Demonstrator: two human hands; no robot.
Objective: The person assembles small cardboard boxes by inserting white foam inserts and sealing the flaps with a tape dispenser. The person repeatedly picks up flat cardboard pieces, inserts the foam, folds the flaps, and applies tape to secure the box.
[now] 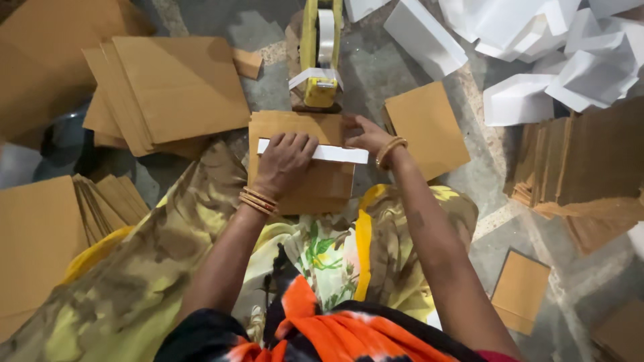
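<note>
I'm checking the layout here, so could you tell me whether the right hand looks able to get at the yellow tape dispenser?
Probably yes: the right hand rests at the cardboard box, and the yellow tape dispenser stands just beyond it with nothing between.

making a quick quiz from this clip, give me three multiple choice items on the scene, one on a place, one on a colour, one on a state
1. Where is the yellow tape dispenser?
A. on the floor just beyond the brown cardboard box
B. on the person's lap
C. on top of the white pieces

2. What colour is the strip lying across the box?
A. red
B. white
C. green

3. What is the left hand doing?
A. hanging in the air, away from everything
B. gripping the dispenser
C. pressing flat on the strip and box

Answers:
1 A, it stands at the box's far edge.
2 B, the strip is white against the brown card.
3 C, the palm and fingers lie flat on it, while the right hand touches the box's right edge.
</note>
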